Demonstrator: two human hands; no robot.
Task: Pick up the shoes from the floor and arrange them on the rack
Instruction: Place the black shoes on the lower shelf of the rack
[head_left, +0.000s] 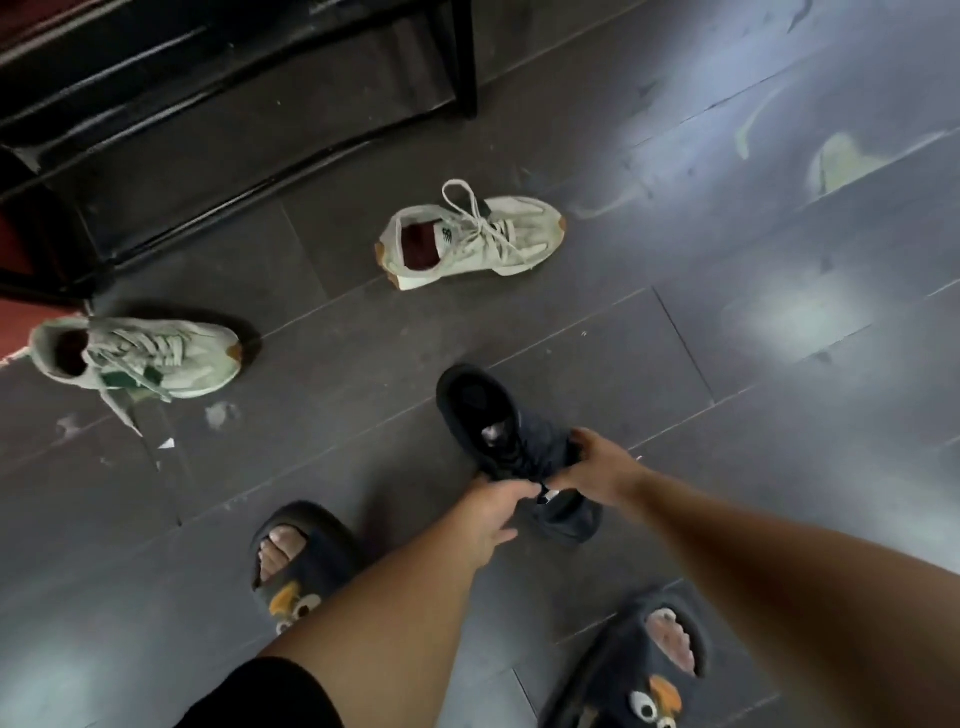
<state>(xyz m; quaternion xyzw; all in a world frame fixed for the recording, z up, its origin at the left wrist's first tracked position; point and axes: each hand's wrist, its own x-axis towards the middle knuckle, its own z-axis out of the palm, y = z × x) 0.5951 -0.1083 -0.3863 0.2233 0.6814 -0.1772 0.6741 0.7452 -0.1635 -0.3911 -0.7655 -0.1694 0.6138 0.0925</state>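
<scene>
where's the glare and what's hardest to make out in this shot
Head view: pale glare patches on the floor at right; the black shoe under the left hand and right hand is murky, dark on dark; the rack bends from wide-angle distortion.

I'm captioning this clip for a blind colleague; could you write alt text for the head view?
Both hands, left hand and right hand, hold a black shoe low over a dark tiled floor. Two pale sneakers, one ahead and another to the left, lie before a black rack, and the person's cartoon-faced slippers show below.
</scene>
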